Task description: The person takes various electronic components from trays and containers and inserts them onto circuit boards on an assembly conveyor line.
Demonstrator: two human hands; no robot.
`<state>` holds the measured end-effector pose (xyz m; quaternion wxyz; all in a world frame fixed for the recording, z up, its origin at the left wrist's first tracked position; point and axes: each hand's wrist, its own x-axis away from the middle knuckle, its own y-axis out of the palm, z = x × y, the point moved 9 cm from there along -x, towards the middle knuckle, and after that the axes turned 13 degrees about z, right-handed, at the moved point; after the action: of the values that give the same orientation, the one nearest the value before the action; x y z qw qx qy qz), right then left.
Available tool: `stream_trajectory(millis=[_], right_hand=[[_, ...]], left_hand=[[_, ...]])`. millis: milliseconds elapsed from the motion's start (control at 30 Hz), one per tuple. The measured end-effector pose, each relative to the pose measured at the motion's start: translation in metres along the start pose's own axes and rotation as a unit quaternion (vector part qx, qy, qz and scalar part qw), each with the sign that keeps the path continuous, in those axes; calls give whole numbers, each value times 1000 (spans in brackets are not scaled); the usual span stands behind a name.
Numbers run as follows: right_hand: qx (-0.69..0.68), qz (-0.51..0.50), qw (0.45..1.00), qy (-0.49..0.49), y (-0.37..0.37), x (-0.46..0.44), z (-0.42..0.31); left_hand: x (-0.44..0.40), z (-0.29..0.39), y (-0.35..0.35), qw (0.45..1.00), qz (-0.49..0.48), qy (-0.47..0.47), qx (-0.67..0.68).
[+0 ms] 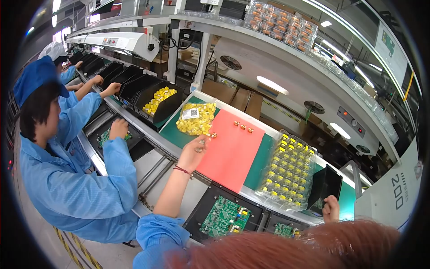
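- Left hand (193, 154): bent fingers by one small part (214, 135); can't tell if they hold it.
- Three more small parts (243, 127) lie on one red sheet (230, 154).
- Right hand (331, 208): curled fingers at one black bin (326, 183); can't tell what they hold.

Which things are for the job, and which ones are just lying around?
Likely for the job:
- red sheet, by the left hand
- black bin, by the right hand
- green boards

Likely just around:
- cardboard boxes
- stacked trays
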<state>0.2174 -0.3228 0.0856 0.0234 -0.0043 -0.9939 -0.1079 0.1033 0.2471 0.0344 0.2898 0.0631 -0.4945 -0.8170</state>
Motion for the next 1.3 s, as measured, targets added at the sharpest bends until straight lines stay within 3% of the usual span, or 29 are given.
stream_trajectory(millis=[100, 200, 400, 500, 567, 667, 900, 1000, 1067, 1200, 1300], right_hand=[[44, -107, 987, 110, 61, 54, 38], [79, -202, 933, 287, 101, 95, 110], [105, -196, 942, 251, 143, 92, 148], [175, -227, 929, 234, 160, 103, 152], [159, -217, 932, 241, 161, 105, 153], [130, -215, 933, 256, 165, 105, 160], [152, -213, 932, 250, 171, 105, 159], [186, -227, 929, 226, 173, 107, 159], [232, -242, 933, 131, 175, 103, 157], [214, -250, 941, 78, 168, 101, 171], [368, -252, 895, 27, 167, 103, 159]], left_hand=[[19, 6, 19, 999, -7, 15, -38], [17, -1, 21, 998, -2, -2, -55], [26, -4, 26, 993, 12, -20, -117], [28, 1, 26, 985, 37, 20, -169], [27, -7, 29, 986, -39, -31, -159], [33, -13, 35, 984, -79, -81, -140], [42, 18, 38, 991, -44, -7, -129], [45, 19, 41, 990, -57, -9, -128], [50, 17, 45, 988, -50, -8, -143], [52, 11, 45, 959, -37, 30, -279], [51, 2, 45, 927, -35, 57, -369]])
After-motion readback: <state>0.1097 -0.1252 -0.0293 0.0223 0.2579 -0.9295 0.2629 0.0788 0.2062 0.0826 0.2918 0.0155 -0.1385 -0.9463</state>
